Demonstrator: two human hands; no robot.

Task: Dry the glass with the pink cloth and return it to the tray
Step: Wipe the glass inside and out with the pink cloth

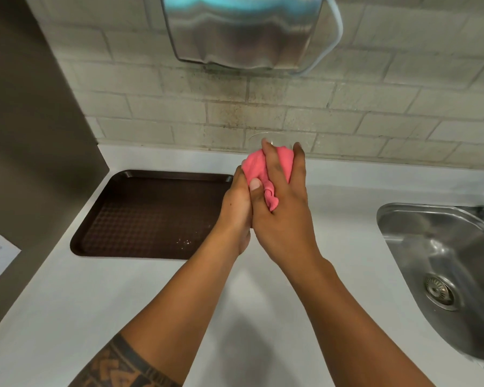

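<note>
Fingers (268,160) and pink cloth (280,166) hide most of the glass (256,138).

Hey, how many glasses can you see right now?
1: a clear glass held above the counter, wrapped in the pink cloth by both hands. The tray holds none.

Most of the glass (274,138) is hidden behind the pink cloth (266,166) and both hands, only its faint clear rim showing at frame centre. The tray (140,213) loses its right edge behind the left hand (236,208). The sink (442,263) and the steel dispenser (241,29) are cut by the right and top edges.
</note>
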